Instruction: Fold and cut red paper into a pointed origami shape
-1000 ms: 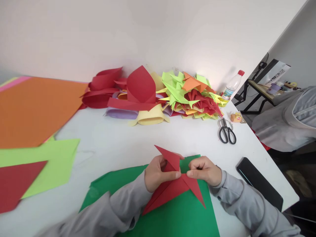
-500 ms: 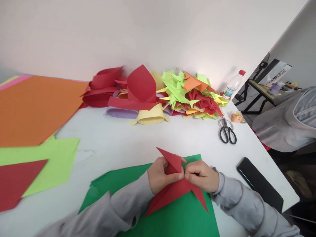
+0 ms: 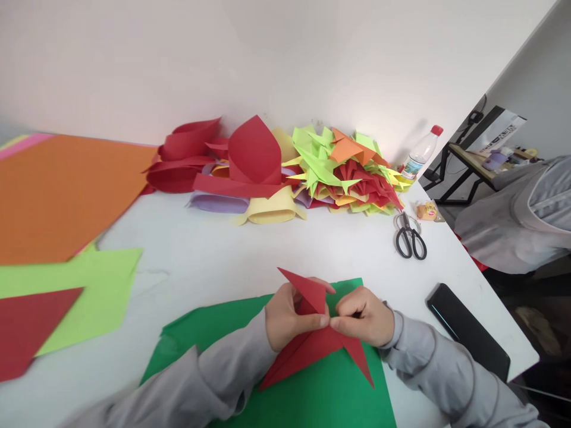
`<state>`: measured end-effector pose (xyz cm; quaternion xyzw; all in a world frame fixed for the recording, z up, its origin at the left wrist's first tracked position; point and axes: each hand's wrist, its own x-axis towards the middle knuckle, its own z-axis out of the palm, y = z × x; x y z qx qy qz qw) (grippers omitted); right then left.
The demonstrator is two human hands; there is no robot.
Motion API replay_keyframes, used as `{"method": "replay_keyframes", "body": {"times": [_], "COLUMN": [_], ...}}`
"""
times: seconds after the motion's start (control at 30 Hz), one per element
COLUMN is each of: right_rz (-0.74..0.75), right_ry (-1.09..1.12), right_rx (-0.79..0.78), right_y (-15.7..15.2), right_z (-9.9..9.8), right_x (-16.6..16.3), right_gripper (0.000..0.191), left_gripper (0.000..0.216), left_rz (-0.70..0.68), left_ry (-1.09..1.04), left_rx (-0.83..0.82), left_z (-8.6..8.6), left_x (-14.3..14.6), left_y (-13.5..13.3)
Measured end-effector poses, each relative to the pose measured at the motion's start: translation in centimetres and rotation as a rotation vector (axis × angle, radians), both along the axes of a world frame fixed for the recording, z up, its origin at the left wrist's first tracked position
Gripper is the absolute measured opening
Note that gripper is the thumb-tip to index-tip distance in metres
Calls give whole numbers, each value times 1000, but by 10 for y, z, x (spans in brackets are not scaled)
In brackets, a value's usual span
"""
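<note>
A partly folded red paper piece [image 3: 312, 348] with pointed flaps lies over a green sheet [image 3: 312, 398] at the table's near edge. My left hand [image 3: 288, 315] pinches its middle from the left, thumb on top. My right hand [image 3: 363, 315] pinches the same fold from the right, fingers curled. The two hands nearly touch at the crease. One red point [image 3: 303, 284] sticks up and away behind my fingers.
A heap of folded paper shapes [image 3: 339, 172] and curled red and yellow strips [image 3: 241, 172] lies at the back. Black scissors [image 3: 409, 238], a snack packet [image 3: 427, 211], a water bottle [image 3: 422, 153] and a black phone [image 3: 468, 330] are at right. Orange [image 3: 57, 196], lime [image 3: 75, 297] and red [image 3: 27, 327] sheets lie left. A person in grey [image 3: 521, 214] sits right.
My right hand has slid left along the red paper until its fingers meet my left thumb at the fold. The red piece shifted slightly.
</note>
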<state>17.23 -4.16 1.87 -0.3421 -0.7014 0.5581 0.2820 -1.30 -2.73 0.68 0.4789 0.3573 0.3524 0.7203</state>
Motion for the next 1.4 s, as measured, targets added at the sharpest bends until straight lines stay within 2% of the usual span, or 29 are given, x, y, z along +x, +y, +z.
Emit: {"method": "replay_keyframes", "body": {"times": [0.4,0.63,0.83,1.07,1.23,1.4], "right_rz": [-41,-67,-8,-29,-8,-84], "right_ry": [43,6,48,-1,55,108], "right_rx": [-235,-175,-92,1,-53,-147], "right_y": [3,3,3,3,3,4], "right_z": [-2,-6,-6,-8,-7,-8], "right_x": [3,5,3,1,1,0], "right_gripper": [66,65,45,37,35,31], "left_gripper": [37,36,35,35,40,38], "left_rz": [12,11,35,24,20,23], "left_ry": [22,43,48,73,39,20], "left_rx": [-13,5,23,68,41,27], "left_z": [3,0,-1,-4,-3,-1], "left_x": [-2,-2,0,1,2,2], "left_y": [2,4,2,0,-2,1]}}
